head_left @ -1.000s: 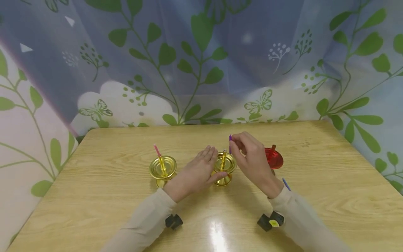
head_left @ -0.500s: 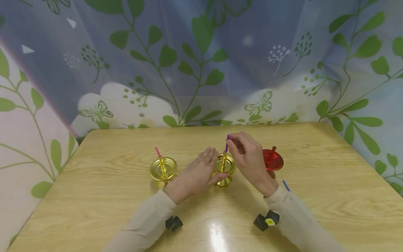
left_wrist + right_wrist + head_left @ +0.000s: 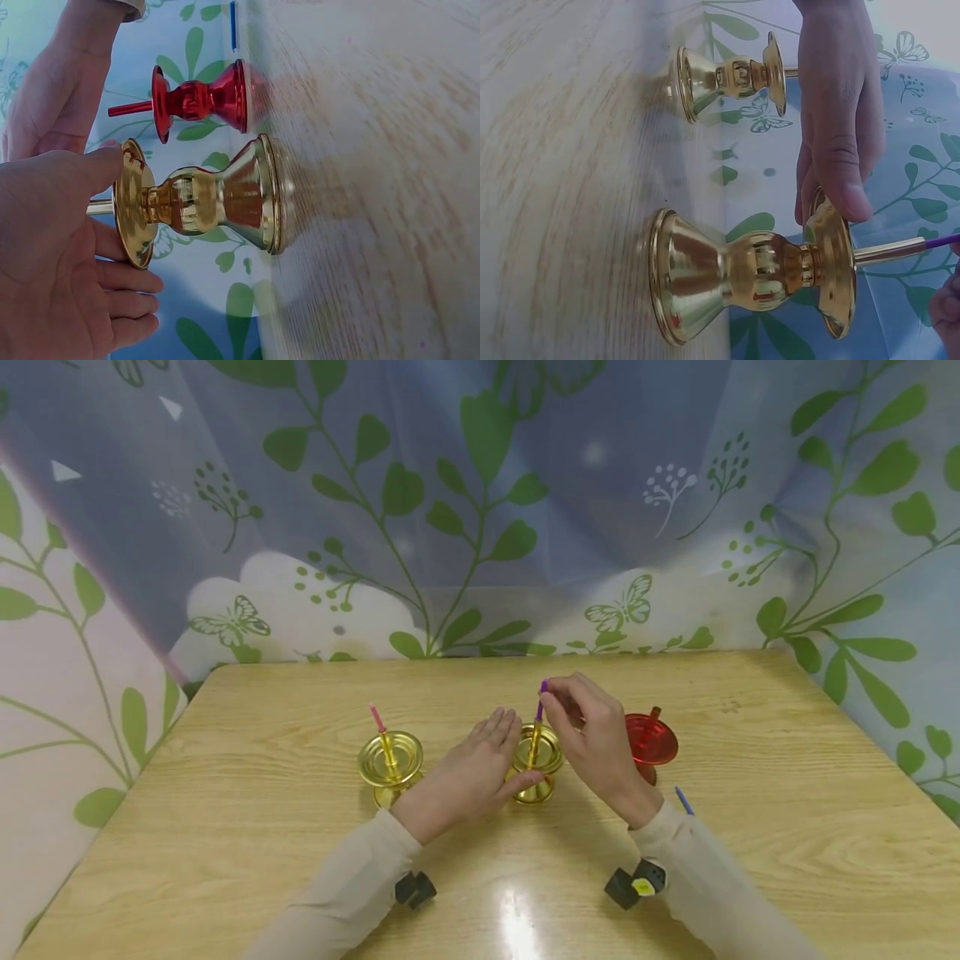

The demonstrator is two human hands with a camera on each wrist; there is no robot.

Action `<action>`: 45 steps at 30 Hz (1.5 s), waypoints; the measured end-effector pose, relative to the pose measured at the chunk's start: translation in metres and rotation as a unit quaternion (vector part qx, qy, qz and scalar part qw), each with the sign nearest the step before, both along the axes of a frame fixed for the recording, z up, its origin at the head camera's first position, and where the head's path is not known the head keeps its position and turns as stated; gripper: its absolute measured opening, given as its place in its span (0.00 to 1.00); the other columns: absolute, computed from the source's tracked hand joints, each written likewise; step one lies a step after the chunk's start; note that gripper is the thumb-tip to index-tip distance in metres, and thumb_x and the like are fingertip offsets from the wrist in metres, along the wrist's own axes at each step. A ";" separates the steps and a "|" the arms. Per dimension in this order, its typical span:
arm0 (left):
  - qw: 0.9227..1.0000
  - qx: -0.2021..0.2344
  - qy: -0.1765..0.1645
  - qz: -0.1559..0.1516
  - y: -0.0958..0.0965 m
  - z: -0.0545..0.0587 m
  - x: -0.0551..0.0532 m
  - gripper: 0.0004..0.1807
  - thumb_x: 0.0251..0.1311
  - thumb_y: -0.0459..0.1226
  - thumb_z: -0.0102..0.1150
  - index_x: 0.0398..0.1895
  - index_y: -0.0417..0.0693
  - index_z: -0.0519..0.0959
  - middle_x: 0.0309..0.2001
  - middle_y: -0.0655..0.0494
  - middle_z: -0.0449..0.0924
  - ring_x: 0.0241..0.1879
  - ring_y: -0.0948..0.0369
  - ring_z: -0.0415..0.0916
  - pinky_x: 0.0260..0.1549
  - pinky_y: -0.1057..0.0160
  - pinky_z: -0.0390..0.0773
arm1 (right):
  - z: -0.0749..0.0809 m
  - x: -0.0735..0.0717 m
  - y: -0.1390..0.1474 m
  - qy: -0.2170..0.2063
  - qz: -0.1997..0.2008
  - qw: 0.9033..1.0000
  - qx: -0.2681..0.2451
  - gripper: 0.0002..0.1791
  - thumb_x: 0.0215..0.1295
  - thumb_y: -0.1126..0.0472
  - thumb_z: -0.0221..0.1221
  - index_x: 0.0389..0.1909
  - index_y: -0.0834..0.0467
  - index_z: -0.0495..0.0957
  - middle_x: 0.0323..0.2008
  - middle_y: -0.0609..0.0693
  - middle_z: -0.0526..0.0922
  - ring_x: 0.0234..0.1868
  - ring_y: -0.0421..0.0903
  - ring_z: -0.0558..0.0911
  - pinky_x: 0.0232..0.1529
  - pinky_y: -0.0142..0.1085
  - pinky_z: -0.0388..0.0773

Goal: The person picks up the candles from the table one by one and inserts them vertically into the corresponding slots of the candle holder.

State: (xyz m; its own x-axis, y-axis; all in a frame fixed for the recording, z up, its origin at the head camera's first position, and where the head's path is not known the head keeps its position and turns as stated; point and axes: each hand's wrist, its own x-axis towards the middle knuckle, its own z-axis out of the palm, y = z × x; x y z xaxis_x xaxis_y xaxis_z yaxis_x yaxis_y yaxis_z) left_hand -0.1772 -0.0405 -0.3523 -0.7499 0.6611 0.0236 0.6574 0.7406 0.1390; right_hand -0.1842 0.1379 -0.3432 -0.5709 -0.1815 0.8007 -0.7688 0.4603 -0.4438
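My right hand (image 3: 592, 735) pinches a thin purple candle (image 3: 540, 706) near its top, upright over the middle gold candlestick (image 3: 534, 792). The candle's lower end meets the mouth of the stick's narrow tube, as the right wrist view also shows at the purple tip (image 3: 937, 241). My left hand (image 3: 468, 772) steadies the same candlestick, its straight fingers on one side of the dish (image 3: 133, 217) and its thumb against the rim. To the left, another gold candlestick (image 3: 409, 760) bears a pink candle (image 3: 377, 718), slightly tilted.
A red candlestick (image 3: 662, 742) without a candle stands just right of my right hand. A thin blue stick (image 3: 684, 801) lies in front of it, partly hidden by the sleeve. The wooden table (image 3: 780, 777) ends at a patterned curtain (image 3: 562, 527).
The purple candle has moved slightly left from beside the middle candlestick's tube to its mouth, my right hand moving with it. My left hand has stayed in place.
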 end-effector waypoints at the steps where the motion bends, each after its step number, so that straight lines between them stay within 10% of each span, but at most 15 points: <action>1: 1.000 0.000 0.001 0.000 0.000 0.000 0.000 0.44 0.72 0.60 0.32 0.73 0.30 0.50 0.73 0.35 0.47 0.74 0.47 0.42 0.71 0.54 0.47 | 0.000 0.000 0.000 0.000 0.001 1.000 0.000 0.07 0.62 0.76 0.59 0.39 0.65 0.79 0.27 0.50 0.78 0.24 0.38 0.73 0.22 0.21 0.71; 45: 1.000 0.005 -0.001 -0.001 -0.001 0.002 0.002 0.44 0.72 0.59 0.32 0.73 0.29 0.50 0.73 0.34 0.47 0.74 0.47 0.41 0.71 0.54 0.48 | -0.005 -0.005 0.004 0.035 0.028 0.999 0.030 0.10 0.58 0.80 0.60 0.39 0.67 0.78 0.29 0.52 0.78 0.28 0.41 0.79 0.32 0.23 0.80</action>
State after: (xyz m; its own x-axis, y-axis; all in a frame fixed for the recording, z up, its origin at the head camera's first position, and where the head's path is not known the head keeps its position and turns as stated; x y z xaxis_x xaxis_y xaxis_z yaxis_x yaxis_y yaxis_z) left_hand -0.1750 -0.0411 -0.3503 -0.7491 0.6619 0.0279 0.6580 0.7384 0.1479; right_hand -0.1887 0.1424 -0.3483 -0.5015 -0.2609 0.8249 -0.8225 0.4394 -0.3611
